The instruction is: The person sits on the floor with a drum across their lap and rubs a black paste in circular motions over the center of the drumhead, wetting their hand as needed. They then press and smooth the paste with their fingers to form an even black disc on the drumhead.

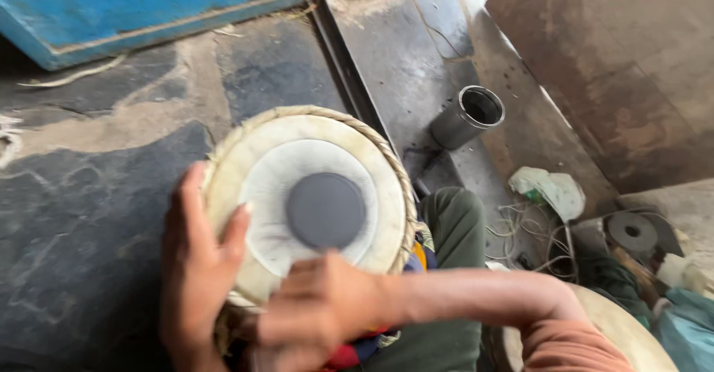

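Two bare hands steady a small round hand drum with a pale skin head and a dark grey centre disc [316, 201] over the person's lap.

The drum stands head-up at the near edge of the dark stone floor [82, 231], against the green trouser leg [454, 231], probably so the skin faces the person. The left hand [197, 268] cups the drum's left rim, its fingers spread and curled over the braided edge, thumb lying on the pale skin. The right hand [316, 309], blurred, lies on the near rim with fingers loosely bent; I cannot tell whether it grips anything. A grey metal cup [468, 115] stands well apart on the concrete strip, beyond tangled pale cord [520, 231].
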